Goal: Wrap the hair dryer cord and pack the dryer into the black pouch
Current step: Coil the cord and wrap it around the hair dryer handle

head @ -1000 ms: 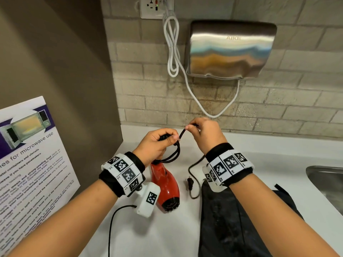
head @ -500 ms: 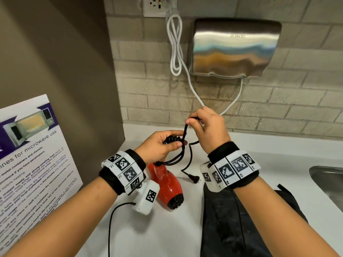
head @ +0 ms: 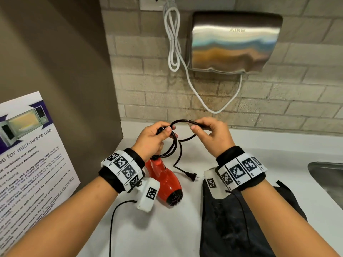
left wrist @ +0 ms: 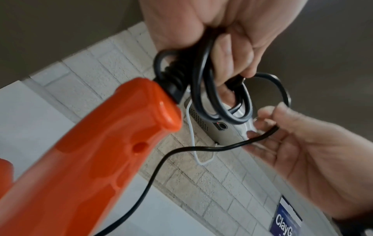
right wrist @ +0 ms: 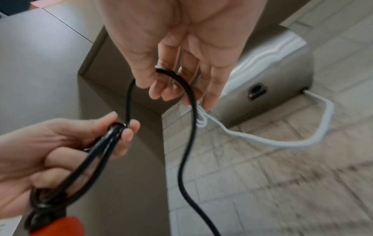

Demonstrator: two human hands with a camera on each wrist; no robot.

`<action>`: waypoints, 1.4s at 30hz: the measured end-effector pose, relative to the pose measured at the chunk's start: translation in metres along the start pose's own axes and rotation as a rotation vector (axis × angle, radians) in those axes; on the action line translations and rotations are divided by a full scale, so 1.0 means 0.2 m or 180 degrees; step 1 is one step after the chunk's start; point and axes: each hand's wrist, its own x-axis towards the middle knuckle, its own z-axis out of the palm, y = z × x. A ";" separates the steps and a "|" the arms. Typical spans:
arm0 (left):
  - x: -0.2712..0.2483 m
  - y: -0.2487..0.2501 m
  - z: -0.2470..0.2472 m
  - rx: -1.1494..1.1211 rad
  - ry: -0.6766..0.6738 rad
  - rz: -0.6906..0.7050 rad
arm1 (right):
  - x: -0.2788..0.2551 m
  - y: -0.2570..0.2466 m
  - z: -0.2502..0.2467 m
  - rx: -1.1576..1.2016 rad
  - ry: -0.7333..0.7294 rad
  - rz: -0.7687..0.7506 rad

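Note:
A red hair dryer [head: 165, 179] lies on the white counter, nozzle toward me, its handle [left wrist: 113, 143] up under my left hand [head: 157, 134]. That hand grips several coils of the black cord [head: 171, 145] at the handle's end [left wrist: 203, 83]. My right hand [head: 207, 130] pinches the cord [right wrist: 179, 83] a short way along, so that an arc [head: 183, 121] spans between the two hands. The loose tail hangs down to the plug [head: 192, 176], which lies on the counter. The black pouch [head: 237, 216] lies flat under my right forearm.
A steel hand dryer [head: 234, 41] with a white cable [head: 174, 43] hangs on the brick wall behind. A sink's edge [head: 326, 175] is at the right. A microwave poster [head: 31, 154] leans at the left beside a brown wall panel [head: 65, 71].
My right hand has swung right and down, laying a fresh arc of cord over toward the left hand. The plug has slid rightward on the counter.

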 end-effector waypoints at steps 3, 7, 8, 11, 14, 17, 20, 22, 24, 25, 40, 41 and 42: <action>0.01 0.00 -0.01 0.0005 -0.0020 -0.0007 | -0.04 0.13 0.03 0.0146 -0.0054 0.0293; 0.01 -0.02 -0.01 -0.0039 -0.0075 0.0000 | -0.10 0.33 0.12 -0.0382 -0.0735 0.1295; 0.02 -0.02 -0.01 -0.0046 -0.0091 -0.0009 | -0.12 0.38 0.16 -0.0650 -0.1018 0.1494; 0.02 -0.03 -0.01 -0.0096 -0.0134 -0.0026 | -0.17 0.54 0.26 -0.1319 -0.1716 0.1893; 0.03 -0.03 0.00 -0.0129 -0.0173 -0.0009 | -0.17 0.67 0.35 -0.1802 -0.2264 0.2006; 0.04 -0.03 0.01 -0.0155 -0.0171 -0.0006 | -0.14 0.73 0.41 -0.2058 -0.2557 0.1965; 0.05 -0.03 0.02 -0.0135 -0.0200 -0.0051 | -0.14 0.79 0.45 -0.2394 -0.2649 0.1788; 0.06 -0.03 0.02 -0.0114 -0.0216 -0.0070 | -0.15 0.83 0.47 -0.2724 -0.2828 0.1690; 0.07 -0.03 0.01 -0.0103 -0.0192 -0.0082 | -0.16 0.82 0.47 -0.2775 -0.2943 0.1671; 0.08 -0.03 0.01 -0.0114 -0.0159 -0.0093 | -0.15 0.80 0.45 -0.2719 -0.2880 0.1623; 0.15 -0.04 0.03 -0.0137 0.0008 0.0024 | -0.02 0.09 0.06 0.1663 0.0149 0.0184; 0.16 -0.04 0.03 -0.0142 -0.0004 0.0013 | -0.03 0.06 0.07 0.1792 0.0103 0.0109; 0.16 -0.04 0.03 -0.0130 -0.0008 0.0004 | -0.04 0.03 0.08 0.1870 0.0002 0.0047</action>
